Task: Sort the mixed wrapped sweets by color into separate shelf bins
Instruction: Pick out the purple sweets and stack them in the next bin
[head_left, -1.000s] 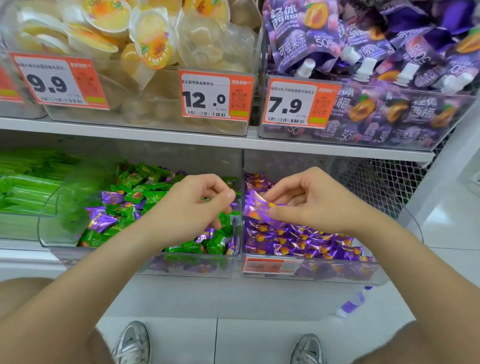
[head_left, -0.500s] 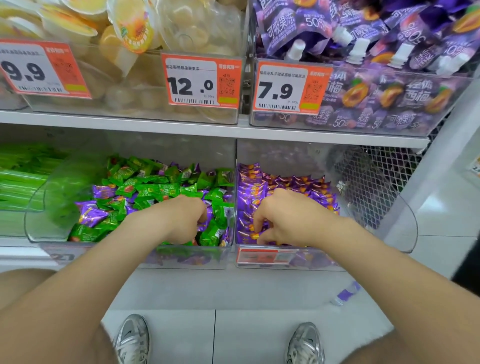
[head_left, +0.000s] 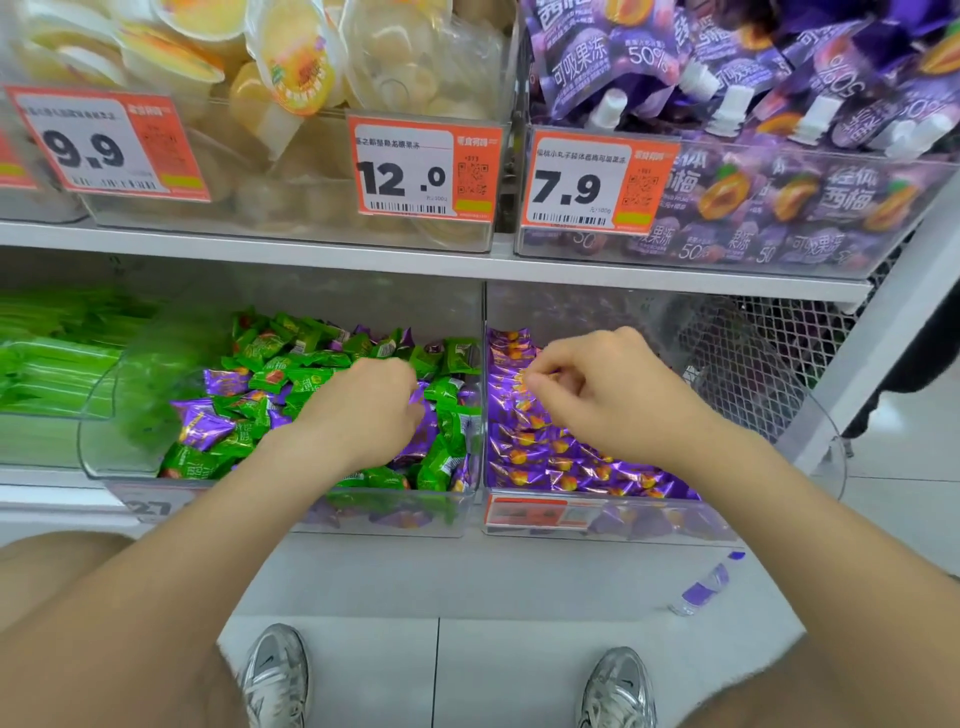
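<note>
Purple foil is peeking out at the tips of the L hand (head_left: 363, 410), which is curling its fingers round 1 purple sweet (head_left: 417, 397) in the mixed bin (head_left: 93, 441). That bin is holding mostly green sweets (head_left: 306, 374) w/ purple strays (head_left: 202, 423) scattered through. The R hand (head_left: 608, 400) is hovering low over the purple bin (head_left: 823, 452) just beside it, fingers bent in and thumb meeting forefinger; can't tell if it's pinching anything. That bin is showing only purple sweets (head_left: 545, 454).

Handling, as a judgement: these are prob. v. light, w/ crinkly, slick film, a firm lump in the middle and flat crimped ends. The best hold is likely a pinch across the lump or on 1 crimped end. A loose grip is risking a slip, and a purple packet (head_left: 701, 590), blurred, is lying on the floor (head_left: 363, 675).

Surroundings: both bins are clear plastic, sitting side by side under a white shelf board (head_left: 311, 260). That board is carrying jelly cups (head_left: 296, 67) and purple pouches (head_left: 727, 78) behind price tags (head_left: 423, 169) reading 9.9, 12.0 and 7.9. Wire mesh (head_left: 779, 338) is closing off the R side. 2 silver trainers (head_left: 275, 670) are standing on pale tiles below.
</note>
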